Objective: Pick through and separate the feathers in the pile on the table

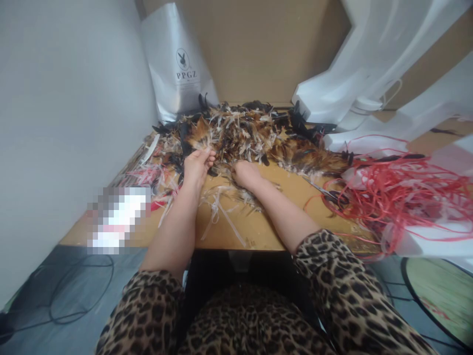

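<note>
Your left hand [197, 165] pinches feathers at the near edge of the feather pile [251, 133] mid-table [258, 231], right hand [246, 173] fingers curled into it; most feathers unsorted, red string [399, 197] untouched on the right.

One head-worn camera looks forward and steeply down from above the person's lap, close over the tan wooden tabletop [281, 197]. The table's far edge and a brown cardboard wall [258, 49] lie toward 12 o'clock; the leopard-print lap fills 6 o'clock.

Home craft bench: feather pile [254, 135], red cord [399, 192]
</note>
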{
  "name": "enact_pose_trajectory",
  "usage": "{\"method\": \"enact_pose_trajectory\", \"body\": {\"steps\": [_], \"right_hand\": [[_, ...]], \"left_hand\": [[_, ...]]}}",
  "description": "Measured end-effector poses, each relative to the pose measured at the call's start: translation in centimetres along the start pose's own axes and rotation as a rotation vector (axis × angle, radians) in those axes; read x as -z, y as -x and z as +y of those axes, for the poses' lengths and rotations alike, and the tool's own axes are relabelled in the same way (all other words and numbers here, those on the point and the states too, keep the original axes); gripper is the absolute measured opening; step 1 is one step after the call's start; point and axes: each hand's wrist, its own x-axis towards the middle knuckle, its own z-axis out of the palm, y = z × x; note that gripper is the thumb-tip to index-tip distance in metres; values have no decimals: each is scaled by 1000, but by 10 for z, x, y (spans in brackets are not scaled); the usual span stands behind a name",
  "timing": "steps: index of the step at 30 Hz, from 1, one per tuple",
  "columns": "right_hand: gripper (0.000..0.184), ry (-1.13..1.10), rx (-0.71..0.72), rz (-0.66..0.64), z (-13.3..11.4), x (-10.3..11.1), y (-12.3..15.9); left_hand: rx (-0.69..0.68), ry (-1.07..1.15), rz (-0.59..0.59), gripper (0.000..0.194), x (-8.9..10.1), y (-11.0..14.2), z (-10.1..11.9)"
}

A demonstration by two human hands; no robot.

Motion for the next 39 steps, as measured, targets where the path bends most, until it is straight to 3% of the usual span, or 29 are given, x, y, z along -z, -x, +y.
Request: {"method": "enact_pose_trajectory", "body": {"steps": [4, 10, 14, 18, 23, 30, 39], "right_hand": [[17, -187, -19, 31, 8, 1, -2], [14, -1145, -193, -9, 26, 1, -8], [19, -1552, -202, -55, 30, 0, -11], [26, -1678, -203, -41, 28, 2, -11], [27, -1760, -226, -15, 26, 7, -10], [25, -1918, -235, -40, 25, 14, -8], [26, -1868, -204, -113, 23, 14, -9]], "left_hand": [[-7, 79, 10, 14, 2, -1, 5], [50, 200, -32, 10, 2, 0, 10], [81, 209, -39, 7, 2, 2, 13], [142, 129, -54, 7, 0, 4, 11], [243, 99, -175, 10, -5, 8, 3], [278, 76, -253, 6, -5, 9, -3], [370, 17, -359, 10, -8, 16, -4]]}}
